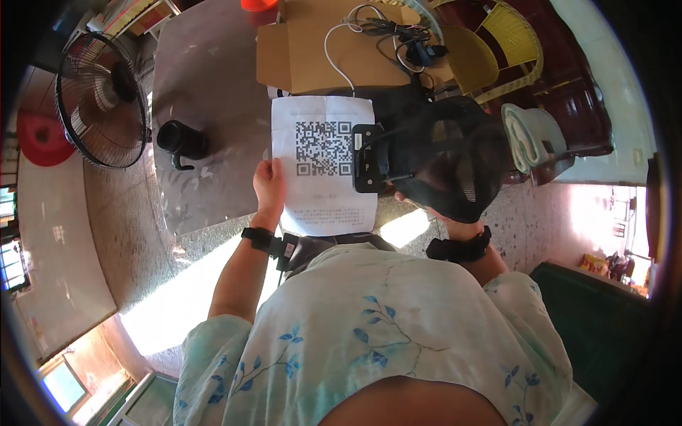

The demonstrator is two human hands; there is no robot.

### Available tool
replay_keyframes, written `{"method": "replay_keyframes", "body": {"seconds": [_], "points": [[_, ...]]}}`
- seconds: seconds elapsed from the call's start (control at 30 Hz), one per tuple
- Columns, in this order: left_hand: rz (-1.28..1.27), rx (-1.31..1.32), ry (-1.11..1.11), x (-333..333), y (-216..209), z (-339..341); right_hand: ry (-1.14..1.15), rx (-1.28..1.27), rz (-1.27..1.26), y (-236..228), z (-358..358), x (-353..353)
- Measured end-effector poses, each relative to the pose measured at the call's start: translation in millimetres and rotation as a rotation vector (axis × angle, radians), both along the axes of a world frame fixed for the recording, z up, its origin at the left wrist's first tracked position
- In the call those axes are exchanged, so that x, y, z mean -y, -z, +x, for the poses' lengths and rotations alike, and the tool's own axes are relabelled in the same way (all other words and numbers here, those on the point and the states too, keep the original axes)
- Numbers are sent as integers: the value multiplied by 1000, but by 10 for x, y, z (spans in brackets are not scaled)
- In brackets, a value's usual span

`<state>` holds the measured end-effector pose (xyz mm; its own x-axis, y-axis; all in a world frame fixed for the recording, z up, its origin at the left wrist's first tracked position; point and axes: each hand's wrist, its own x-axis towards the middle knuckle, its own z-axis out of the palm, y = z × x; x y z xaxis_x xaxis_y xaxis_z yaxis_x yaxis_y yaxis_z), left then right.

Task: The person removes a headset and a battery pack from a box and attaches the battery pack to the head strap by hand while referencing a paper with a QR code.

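Note:
A white sheet of paper (316,206) printed with a large square code and lines of text faces up in front of me. My left hand (270,186) is closed on its left edge, thumb on top. My right hand (444,221) is partly hidden under a black mesh cap (455,153) and grips it from below. On the cap's left side sits a black flat device (366,158), which overlaps the paper's right edge. Black bands with small boxes circle both wrists, the left band (261,240) and the right band (462,248).
A grey-brown table (213,85) holds a black mug (182,139) and an open cardboard box (312,57) with tangled cables (401,35). A standing fan (103,99) is at the left. Yellow chairs (515,39) and a folded towel (533,135) are at the right.

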<state>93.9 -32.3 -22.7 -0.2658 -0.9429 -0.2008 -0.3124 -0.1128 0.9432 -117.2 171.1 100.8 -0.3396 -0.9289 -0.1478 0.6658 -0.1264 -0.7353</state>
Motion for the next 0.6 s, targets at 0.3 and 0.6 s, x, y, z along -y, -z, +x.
{"method": "replay_keyframes", "body": {"seconds": [0.3,0.6], "points": [[-60,-93,30,64,151,-25,3,-95,-169,-192,350,131],[47,-141,-5,-31,133,59,5,149,6,-151,347,198]]}}
